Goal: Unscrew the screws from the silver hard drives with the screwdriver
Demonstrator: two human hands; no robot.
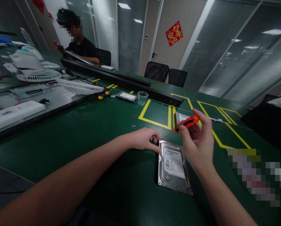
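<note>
A silver hard drive (173,163) with a white label lies flat on the green table in front of me. My left hand (146,139) is at its far left corner, thumb on the edge and the other fingers curled beyond it. In my right hand (199,141) I hold an orange and black screwdriver (189,121) by its handle, tilted. Its thin shaft points down and left to the drive's far left corner, close to my left fingertips. Whether the tip sits in a screw is too small to tell. Several small screws (133,126) lie in a pile left of the drive.
Behind my right hand lies another hard drive (181,117). A clear plastic cup (142,98) stands beside a third drive (126,96). Long black bars (121,80) cross the far side. White fan parts (34,67) fill the left; a person (82,47) sits beyond.
</note>
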